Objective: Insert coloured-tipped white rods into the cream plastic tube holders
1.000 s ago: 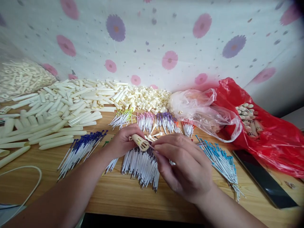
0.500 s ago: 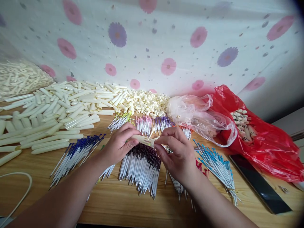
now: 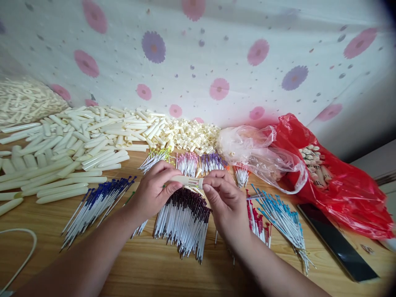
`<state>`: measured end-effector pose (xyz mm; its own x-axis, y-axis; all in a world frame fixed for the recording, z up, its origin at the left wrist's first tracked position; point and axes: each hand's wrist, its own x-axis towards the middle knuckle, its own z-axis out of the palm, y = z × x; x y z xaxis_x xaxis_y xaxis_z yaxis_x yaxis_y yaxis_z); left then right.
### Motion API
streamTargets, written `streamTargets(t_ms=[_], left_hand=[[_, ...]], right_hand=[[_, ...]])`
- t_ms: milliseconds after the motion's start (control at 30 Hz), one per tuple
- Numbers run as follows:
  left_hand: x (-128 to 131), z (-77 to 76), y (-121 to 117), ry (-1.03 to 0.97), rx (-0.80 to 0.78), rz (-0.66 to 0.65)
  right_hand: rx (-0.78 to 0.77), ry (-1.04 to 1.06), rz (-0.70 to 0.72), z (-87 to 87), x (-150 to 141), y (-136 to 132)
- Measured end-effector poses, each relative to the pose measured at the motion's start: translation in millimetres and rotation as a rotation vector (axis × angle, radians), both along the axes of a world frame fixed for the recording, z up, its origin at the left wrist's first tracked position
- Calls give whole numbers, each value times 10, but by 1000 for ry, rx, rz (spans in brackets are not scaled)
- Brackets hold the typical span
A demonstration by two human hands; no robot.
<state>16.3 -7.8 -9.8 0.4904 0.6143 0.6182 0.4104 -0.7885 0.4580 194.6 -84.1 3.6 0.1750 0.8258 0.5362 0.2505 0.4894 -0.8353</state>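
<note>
Beyond the left hand (image 3: 154,187) and the right hand (image 3: 230,206) hangs a flowered sheet (image 3: 198,53), and beneath them spreads a wooden table (image 3: 139,268). A red bag (image 3: 355,194) lies off to the right hand's right; a heap of cream tubes (image 3: 93,142) lies past the left hand, to its left. A clear plastic bag (image 3: 260,154) sits beyond the right hand, and a black slab (image 3: 337,243) well to its right. Light-blue-tipped sticks (image 3: 283,220) fan out nearer on that side. Maroon-tipped sticks (image 3: 182,225) lie below and between the hands, blue-tipped sticks (image 3: 99,206) left of the left hand, pink-tipped sticks (image 3: 186,164) just beyond both. Smallest, a slotted tube (image 3: 187,180) spans the gap between the hands: the left grips its body between thumb and fingers, and the right's thumb and fingertips pinch its other end.
</note>
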Motion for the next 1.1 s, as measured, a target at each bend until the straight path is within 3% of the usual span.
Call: streamTargets(t_ms=[133, 233, 300, 367, 467, 600, 833, 1100], left_hand=[[-17, 6, 15, -21, -62, 16], [-55, 10, 63, -124, -226, 90], [-88, 12, 102, -217, -339, 180], [-115, 12, 134, -297, -407, 252], [-133, 9, 160, -350, -456, 282], [-140, -5, 176, -346, -484, 284], [-159, -20, 202, -316, -482, 276], [-154, -78, 208, -331, -545, 222]], right_hand=[[-12, 131, 93, 1, 139, 72], [-16, 89, -20, 67, 418, 315], [-173, -214, -135, 111, 605, 558], [-397, -737, -130, 120, 726, 819], [-517, -975, -68, 41, 757, 1154], [-692, -1154, -95, -140, 668, 1430], [-933, -1241, -186, -320, 635, 1629], [-932, -1147, -162, -295, 839, 1553]])
